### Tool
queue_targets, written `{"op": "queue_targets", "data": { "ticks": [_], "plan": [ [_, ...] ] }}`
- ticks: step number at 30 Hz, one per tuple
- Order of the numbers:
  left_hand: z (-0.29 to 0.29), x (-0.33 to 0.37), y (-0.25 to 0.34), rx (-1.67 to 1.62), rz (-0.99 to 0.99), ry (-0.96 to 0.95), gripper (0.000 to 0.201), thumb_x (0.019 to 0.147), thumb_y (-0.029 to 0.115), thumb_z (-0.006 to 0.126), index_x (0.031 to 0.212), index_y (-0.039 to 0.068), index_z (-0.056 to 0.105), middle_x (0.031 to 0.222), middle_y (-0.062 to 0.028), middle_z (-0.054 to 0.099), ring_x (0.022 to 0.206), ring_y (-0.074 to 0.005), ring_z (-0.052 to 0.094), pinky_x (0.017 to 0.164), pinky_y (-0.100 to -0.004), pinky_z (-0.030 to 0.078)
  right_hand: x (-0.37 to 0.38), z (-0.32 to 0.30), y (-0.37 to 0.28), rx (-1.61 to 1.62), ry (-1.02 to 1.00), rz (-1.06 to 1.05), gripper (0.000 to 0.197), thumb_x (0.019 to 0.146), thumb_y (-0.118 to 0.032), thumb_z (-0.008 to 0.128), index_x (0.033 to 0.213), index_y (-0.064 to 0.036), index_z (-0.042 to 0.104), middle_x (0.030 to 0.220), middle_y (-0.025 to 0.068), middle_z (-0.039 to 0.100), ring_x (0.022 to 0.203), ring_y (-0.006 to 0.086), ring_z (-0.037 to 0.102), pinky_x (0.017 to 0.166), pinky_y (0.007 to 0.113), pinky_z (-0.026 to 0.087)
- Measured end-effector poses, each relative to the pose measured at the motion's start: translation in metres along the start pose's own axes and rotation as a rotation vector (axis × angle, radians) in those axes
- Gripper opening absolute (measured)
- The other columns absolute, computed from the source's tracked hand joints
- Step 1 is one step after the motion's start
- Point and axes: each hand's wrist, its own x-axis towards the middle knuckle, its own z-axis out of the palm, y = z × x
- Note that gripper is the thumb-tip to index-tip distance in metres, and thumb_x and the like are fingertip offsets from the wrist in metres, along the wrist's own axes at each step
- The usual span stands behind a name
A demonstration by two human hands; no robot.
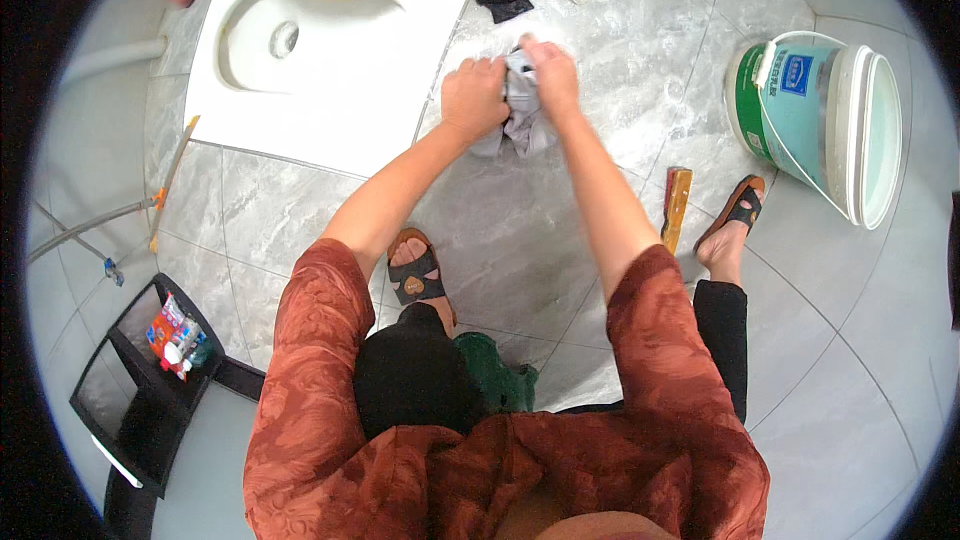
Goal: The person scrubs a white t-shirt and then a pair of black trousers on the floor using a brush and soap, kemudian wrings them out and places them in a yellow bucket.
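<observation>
Where the left hand (476, 97) and right hand (553, 78) grip, gray cloth (522, 100) is hidden.

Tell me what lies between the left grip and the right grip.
A bunched grey cloth lies between the left grip and the right grip, with both on it; the head view shows this.

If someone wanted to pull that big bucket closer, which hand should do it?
Probably the right hand: the bucket is on that side, farther from the left hand. Both grip the grey cloth, so the right would need to let go first.
</observation>
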Motion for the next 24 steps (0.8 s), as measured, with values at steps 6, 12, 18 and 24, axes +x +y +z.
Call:
{"op": "queue_targets", "data": {
  "ticks": [6, 12, 18, 24],
  "plan": [
    [0.016, -0.080, -0.009, -0.093, 0.335, 0.143, 0.075, 0.065, 0.006, 0.066, 0.135, 0.012, 0.041, 0.136, -0.0162, 0.039, 0.124, -0.0393, 0.037, 0.096, -0.0588, 0.033, -0.078, -0.033, 0.041, -0.255, -0.117, -0.228, 0.043, 0.080, -0.034, 0.063, 0.117, -0.0120, 0.060, 0.133, 0.0234, 0.044, 0.118, 0.0397, 0.044, 0.100, 0.045, 0.035],
    [0.030, -0.103, -0.036, -0.176, 0.200, 0.120, 0.070, 0.062, 0.002, 0.063, 0.130, 0.013, 0.048, 0.136, -0.0165, 0.041, 0.122, -0.0400, 0.038, 0.093, -0.0573, 0.034, -0.173, 0.026, 0.063, -0.396, 0.159, -0.479, 0.033, 0.073, -0.034, 0.069, 0.096, -0.0131, 0.059, 0.111, 0.0134, 0.053, 0.103, 0.0382, 0.049, 0.085, 0.050, 0.039],
    [0.014, -0.007, -0.036, -0.013, 0.016, -0.115, 0.031, 0.069, 0.011, 0.058, 0.101, 0.011, 0.059, 0.099, -0.0136, 0.063, 0.092, -0.0310, 0.060, 0.067, -0.0439, 0.049, -0.031, 0.025, 0.009, -0.475, -0.041, 0.141, 0.033, 0.085, -0.036, 0.057, 0.101, -0.0081, 0.063, 0.104, 0.0171, 0.060, 0.099, 0.0335, 0.054, 0.088, 0.043, 0.041],
    [0.002, -0.025, -0.006, 0.068, 0.310, 0.095, 0.031, 0.071, 0.010, 0.059, 0.102, 0.012, 0.058, 0.105, -0.0098, 0.058, 0.102, -0.0287, 0.054, 0.077, -0.0494, 0.047, -0.003, -0.015, -0.010, 0.478, -0.138, 0.426, 0.047, 0.089, -0.044, 0.057, 0.110, -0.0016, 0.061, 0.113, 0.0085, 0.060, 0.106, 0.0174, 0.053, 0.092, 0.031, 0.040]
  ]
}}
